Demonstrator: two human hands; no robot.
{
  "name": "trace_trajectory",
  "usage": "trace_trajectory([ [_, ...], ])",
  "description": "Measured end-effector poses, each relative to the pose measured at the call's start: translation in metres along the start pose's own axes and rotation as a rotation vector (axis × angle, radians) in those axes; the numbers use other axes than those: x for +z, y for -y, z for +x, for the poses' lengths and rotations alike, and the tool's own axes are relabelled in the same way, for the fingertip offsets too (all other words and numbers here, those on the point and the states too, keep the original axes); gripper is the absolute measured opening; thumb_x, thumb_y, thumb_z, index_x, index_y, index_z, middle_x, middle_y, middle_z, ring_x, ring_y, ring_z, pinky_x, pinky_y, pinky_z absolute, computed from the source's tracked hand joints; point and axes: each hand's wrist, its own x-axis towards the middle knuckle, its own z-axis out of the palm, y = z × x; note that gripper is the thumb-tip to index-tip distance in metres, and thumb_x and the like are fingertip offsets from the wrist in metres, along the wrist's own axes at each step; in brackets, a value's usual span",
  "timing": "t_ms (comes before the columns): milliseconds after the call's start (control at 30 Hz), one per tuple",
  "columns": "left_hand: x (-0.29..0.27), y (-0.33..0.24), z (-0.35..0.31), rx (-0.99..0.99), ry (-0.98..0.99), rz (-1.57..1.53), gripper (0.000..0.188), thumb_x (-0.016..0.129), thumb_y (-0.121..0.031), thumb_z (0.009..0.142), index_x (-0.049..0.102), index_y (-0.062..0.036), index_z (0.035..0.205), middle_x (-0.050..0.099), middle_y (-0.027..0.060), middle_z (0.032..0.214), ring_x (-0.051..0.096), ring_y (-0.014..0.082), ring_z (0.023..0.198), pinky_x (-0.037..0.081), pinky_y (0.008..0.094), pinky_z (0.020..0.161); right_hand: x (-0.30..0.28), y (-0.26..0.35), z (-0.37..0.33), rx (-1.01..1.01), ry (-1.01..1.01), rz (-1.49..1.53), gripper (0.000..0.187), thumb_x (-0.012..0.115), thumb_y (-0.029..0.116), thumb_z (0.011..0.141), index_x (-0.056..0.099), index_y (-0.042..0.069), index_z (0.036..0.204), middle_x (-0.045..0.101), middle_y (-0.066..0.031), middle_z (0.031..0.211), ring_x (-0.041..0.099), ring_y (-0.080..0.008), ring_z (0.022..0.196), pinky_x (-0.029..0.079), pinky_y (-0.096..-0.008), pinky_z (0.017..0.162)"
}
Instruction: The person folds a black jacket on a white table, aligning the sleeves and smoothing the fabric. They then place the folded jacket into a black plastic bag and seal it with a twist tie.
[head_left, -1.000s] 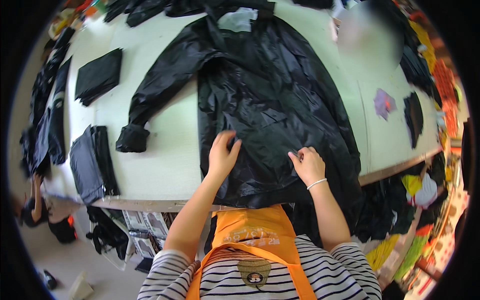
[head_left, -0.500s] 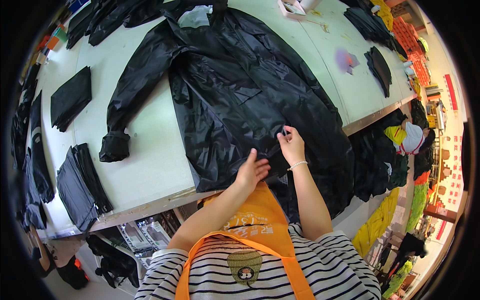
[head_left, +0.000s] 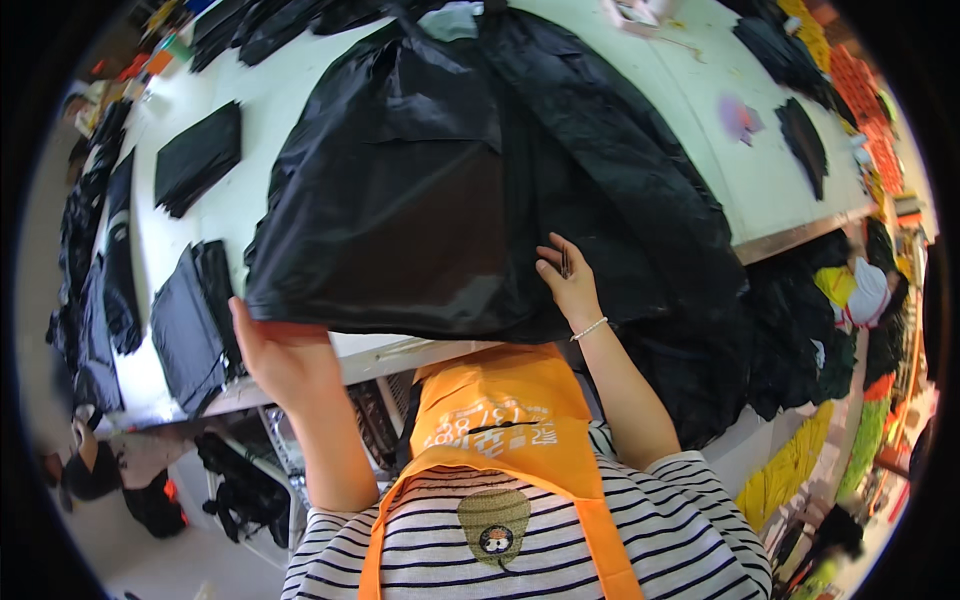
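Note:
A long black jacket point(head_left: 420, 220) with a slight sheen lies spread on the white table, its collar at the far side. My left hand point(head_left: 295, 365) is at the left corner of its near hem and holds up the front panel. The fingers there are partly hidden under the fabric and blurred; the thumb side points up. Over the jacket's middle, right of the panel's edge, my right hand point(head_left: 575, 290) is closed on a small thin metal tool point(head_left: 566, 263) with two narrow prongs. Its exact kind is too small to make out.
Folded black garments point(head_left: 200, 158) and a black stack point(head_left: 188, 325) lie on the table's left side. A pale box point(head_left: 637, 14) and a folded black piece point(head_left: 803, 148) are farther right. Dark cloth hangs past the right edge, near another person point(head_left: 858, 290). Yellow fabric point(head_left: 788, 465) lies below.
My left hand has moved left from the jacket's middle to the hem corner, drawing the front panel out flat over the sleeve. My right hand stays over the middle. The whole view has shifted slightly.

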Motion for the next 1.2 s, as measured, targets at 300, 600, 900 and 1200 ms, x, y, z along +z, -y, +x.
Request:
trace_trajectory([
  [300, -0.182, 0.048, -0.009, -0.250, -0.678, 0.043, 0.073, 0.035, -0.055, 0.094, 0.034, 0.0032, 0.138, 0.046, 0.0168, 0.136, 0.043, 0.0291, 0.125, 0.031, 0.0416, 0.107, 0.034, -0.042, -0.028, -0.017, 0.076, -0.531, 0.029, 0.073, 0.009, 0.078, 0.062, 0.000, 0.103, 0.063, -0.0084, 0.083, 0.063, -0.0176, 0.077, 0.050, -0.0273, 0.073],
  [600, -0.118, 0.162, -0.069, -1.116, 0.004, 0.199, 0.069, 0.054, -0.050, 0.090, 0.043, 0.0050, 0.129, 0.047, 0.0203, 0.135, 0.044, 0.0291, 0.127, 0.028, 0.0393, 0.111, 0.040, 0.015, -0.047, 0.434, 0.185, 0.174, 0.030, 0.071, 0.006, 0.082, 0.055, 0.002, 0.107, 0.059, 0.0026, 0.075, 0.038, -0.0002, 0.044, 0.027, -0.0164, 0.037],
  [900, -0.070, 0.186, -0.052, -0.664, -0.017, -0.093, 0.039, 0.062, -0.002, 0.081, 0.055, 0.0004, 0.119, 0.059, 0.0117, 0.118, 0.056, 0.0238, 0.110, 0.042, 0.0375, 0.100, 0.045, 0.023, -0.065, 0.214, 0.351, 0.116, 0.022, 0.068, 0.001, 0.083, 0.052, 0.003, 0.099, 0.057, 0.0028, 0.077, 0.049, 0.0000, 0.064, 0.040, -0.0155, 0.061],
  [1200, -0.048, 0.179, -0.052, -0.247, -0.176, 0.242, 0.017, 0.066, 0.005, 0.077, 0.066, -0.0018, 0.093, 0.068, 0.0030, 0.094, 0.062, 0.0111, 0.082, 0.047, 0.0239, 0.079, 0.033, 0.056, -0.039, -0.425, 0.251, -0.494, 0.021, 0.060, 0.013, 0.091, 0.050, 0.002, 0.106, 0.058, -0.0103, 0.093, 0.062, -0.0214, 0.078, 0.050, -0.0293, 0.071],
])
